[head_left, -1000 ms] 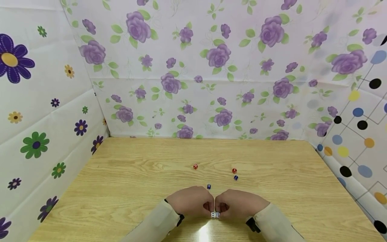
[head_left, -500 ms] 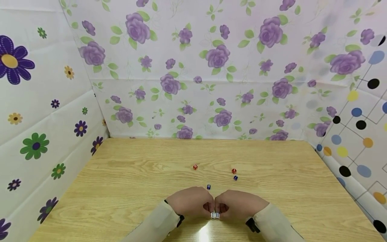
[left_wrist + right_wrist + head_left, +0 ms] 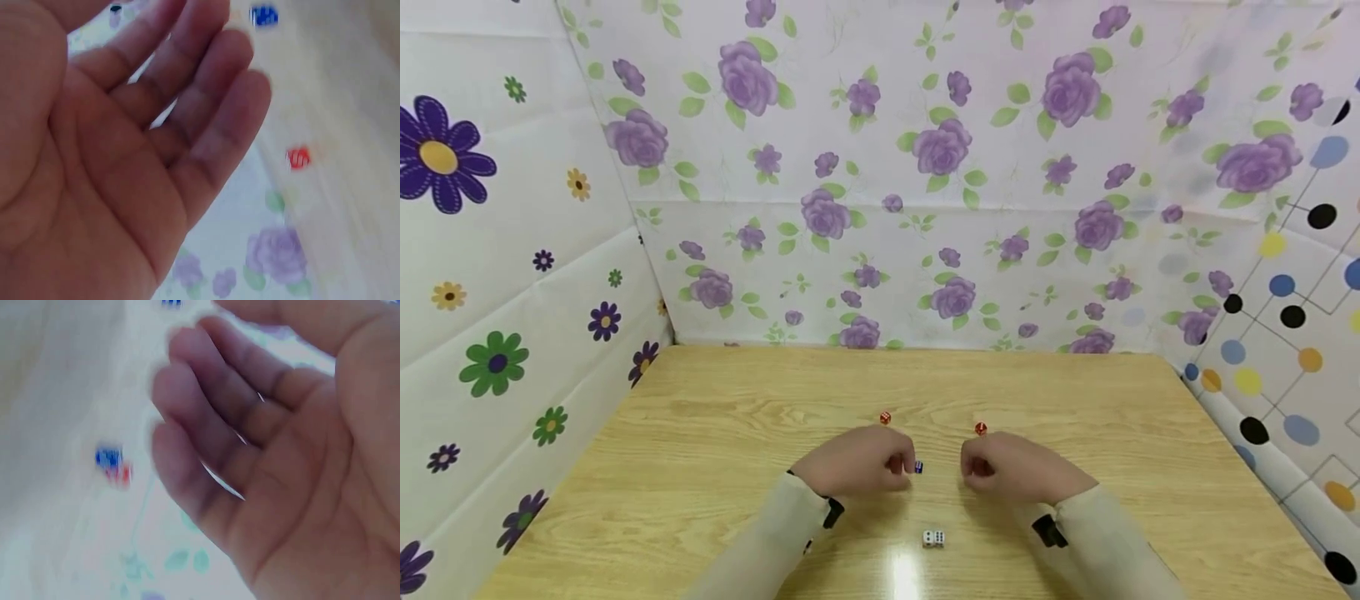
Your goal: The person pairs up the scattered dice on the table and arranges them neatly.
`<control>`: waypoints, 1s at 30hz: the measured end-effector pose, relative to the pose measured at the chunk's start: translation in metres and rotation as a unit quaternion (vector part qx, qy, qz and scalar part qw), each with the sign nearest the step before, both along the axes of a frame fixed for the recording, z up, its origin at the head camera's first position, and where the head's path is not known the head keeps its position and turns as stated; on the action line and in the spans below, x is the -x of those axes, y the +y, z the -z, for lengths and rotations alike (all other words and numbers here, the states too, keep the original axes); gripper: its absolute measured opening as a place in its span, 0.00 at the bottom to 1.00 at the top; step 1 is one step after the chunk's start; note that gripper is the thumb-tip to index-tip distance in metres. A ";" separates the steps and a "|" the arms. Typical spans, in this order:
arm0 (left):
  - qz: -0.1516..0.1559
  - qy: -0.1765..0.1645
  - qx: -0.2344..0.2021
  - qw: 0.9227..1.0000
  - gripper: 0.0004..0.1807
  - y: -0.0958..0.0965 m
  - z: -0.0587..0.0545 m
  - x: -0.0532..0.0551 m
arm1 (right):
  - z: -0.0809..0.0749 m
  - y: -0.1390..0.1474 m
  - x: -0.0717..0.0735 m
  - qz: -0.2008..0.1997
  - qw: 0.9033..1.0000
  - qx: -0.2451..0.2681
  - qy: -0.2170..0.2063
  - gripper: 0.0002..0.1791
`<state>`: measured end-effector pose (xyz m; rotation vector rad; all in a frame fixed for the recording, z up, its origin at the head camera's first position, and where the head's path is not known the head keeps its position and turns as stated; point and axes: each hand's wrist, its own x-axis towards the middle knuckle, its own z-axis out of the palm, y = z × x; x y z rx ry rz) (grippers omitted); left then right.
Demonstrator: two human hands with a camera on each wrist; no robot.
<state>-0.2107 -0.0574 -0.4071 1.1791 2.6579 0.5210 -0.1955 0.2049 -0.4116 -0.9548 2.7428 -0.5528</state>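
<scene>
Two white dice (image 3: 933, 539) sit side by side near the front of the wooden table, touching or nearly so. My left hand (image 3: 863, 461) is above the table, just left of a blue die (image 3: 918, 467). In the left wrist view that blue die (image 3: 264, 15) lies apart from the loosely bent fingers (image 3: 231, 125). To the right is my right hand (image 3: 1018, 468), also holding nothing, its fingers (image 3: 181, 456) slightly bent. It hides the second blue die from the head view; the right wrist view shows this blue die (image 3: 109, 455) blurred, against a red die (image 3: 120, 473).
Farther back on the table (image 3: 737, 400) lie a red die (image 3: 885, 417) left of centre and another red die (image 3: 981, 428) just beyond my right hand. A flowered cloth wall (image 3: 895, 250) rises at the back edge, with patterned walls at both sides.
Both hands have let go of the white dice, which stay together. The hands have moved forward and apart, the left toward the nearer blue die, the right over the farther one.
</scene>
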 end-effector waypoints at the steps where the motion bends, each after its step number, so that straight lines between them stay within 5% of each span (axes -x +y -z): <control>1: -0.016 0.019 0.006 1.000 0.04 0.000 0.000 0.003 | -0.001 0.004 0.003 0.023 0.999 -0.013 0.032 0.06; 5: -0.053 0.067 0.039 0.996 0.09 0.005 0.005 0.010 | 0.001 0.014 0.014 0.107 0.986 -0.071 0.110 0.04; 11: -0.058 0.016 0.035 0.998 0.11 0.014 0.015 0.012 | 0.015 0.014 0.026 0.158 0.983 -0.069 0.061 0.06; 15: -0.063 0.001 0.030 0.998 0.11 0.014 0.021 0.012 | 0.027 0.007 0.031 0.162 0.985 -0.042 0.038 0.05; 17: -0.065 0.018 0.031 0.997 0.09 0.015 0.023 0.011 | 0.031 0.005 0.033 0.159 0.986 -0.035 0.039 0.02; 21: -0.074 0.059 0.029 0.995 0.05 0.021 0.024 0.011 | 0.034 0.006 0.033 0.151 0.987 -0.029 0.049 0.11; 30: -0.090 0.082 0.018 0.992 0.23 0.033 0.023 0.008 | 0.026 0.008 0.028 0.162 0.986 -0.005 0.034 0.13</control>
